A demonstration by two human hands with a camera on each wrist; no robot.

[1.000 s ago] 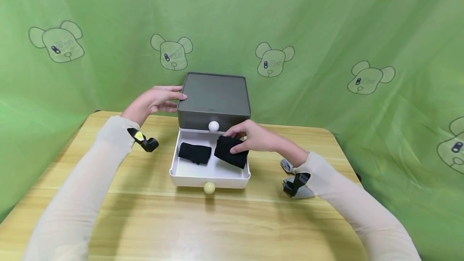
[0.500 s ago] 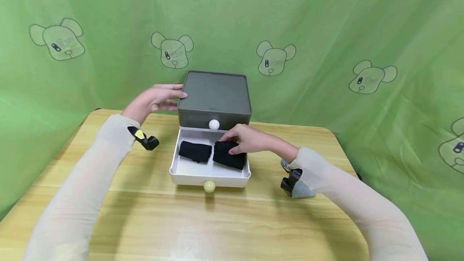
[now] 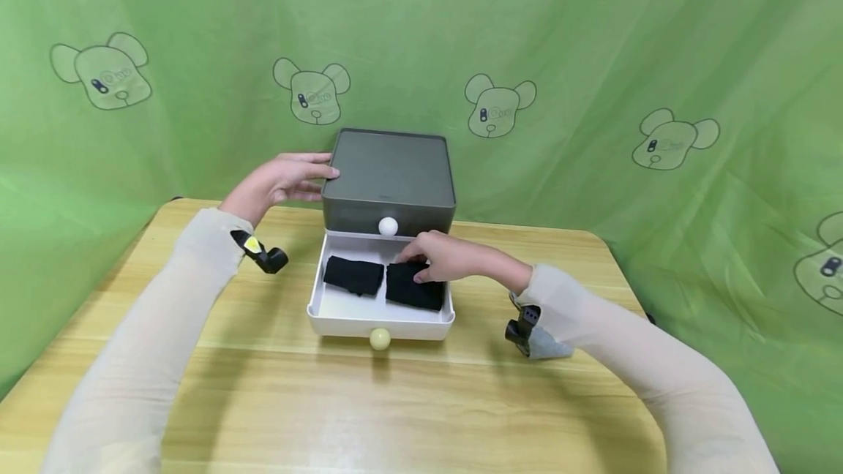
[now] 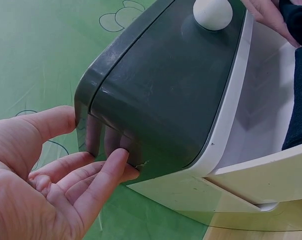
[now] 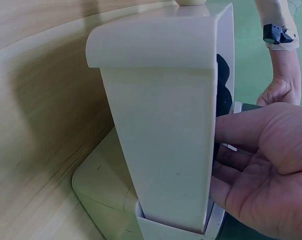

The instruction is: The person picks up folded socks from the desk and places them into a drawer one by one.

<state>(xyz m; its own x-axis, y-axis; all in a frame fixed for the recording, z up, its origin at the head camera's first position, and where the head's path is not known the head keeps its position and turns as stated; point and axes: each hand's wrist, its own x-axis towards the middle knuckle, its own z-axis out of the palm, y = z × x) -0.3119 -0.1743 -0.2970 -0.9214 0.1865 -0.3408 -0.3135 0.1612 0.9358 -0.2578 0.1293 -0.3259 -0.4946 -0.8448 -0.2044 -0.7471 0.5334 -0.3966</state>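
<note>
On the pale wood-grain tabletop (image 3: 369,415), the dark grey, rectangular plastic box (image 3: 393,167) is touched along its side by the spread left hand (image 3: 276,180), presumably for steadiness. Inside the open white plastic drawer (image 3: 345,327), a folded black fabric bundle (image 3: 411,295) is pinched by the right hand (image 3: 449,256), beside a matching black roll (image 3: 353,275).

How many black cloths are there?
2, side by side in the drawer: the left cloth and the right cloth, which the right hand touches. Any underneath would be hidden.
</note>
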